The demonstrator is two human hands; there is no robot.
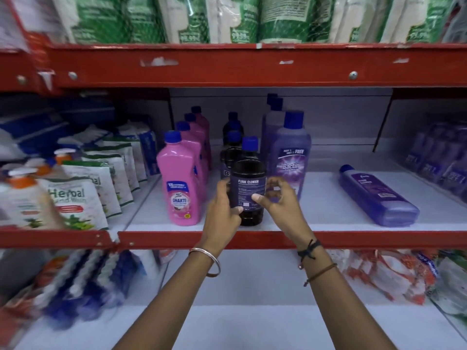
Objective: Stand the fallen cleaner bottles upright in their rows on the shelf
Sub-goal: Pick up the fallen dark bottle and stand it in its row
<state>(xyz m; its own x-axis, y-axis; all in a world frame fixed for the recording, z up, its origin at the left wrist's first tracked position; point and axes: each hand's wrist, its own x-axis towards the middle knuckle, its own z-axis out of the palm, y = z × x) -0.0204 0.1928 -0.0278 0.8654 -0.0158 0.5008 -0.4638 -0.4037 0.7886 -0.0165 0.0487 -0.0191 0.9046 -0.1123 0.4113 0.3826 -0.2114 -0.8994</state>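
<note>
Bottle, dark, blue cap, label "FLOOR CLEANER": stood upright at the front of the middle row, just behind the red shelf lip. It is held low on its left side by the left hand, thumb on the label. The right hand is curled loosely at its right side, thumb touching the label, fingers spread apart and not closed on it.

Bottle, purple: lying flat well right of the dark bottle, not yet stood up.

Rows: pink bottles just left of the dark bottle, tall purple bottle just right and behind, all upright.

Risk: the dark bottle sits near the lip; a careless release could tip it into either neighbour or off the front.

Surface: white shelf board, smooth, bare between the dark bottle and the fallen one. Room: shop racking, pouches to the left.
</note>
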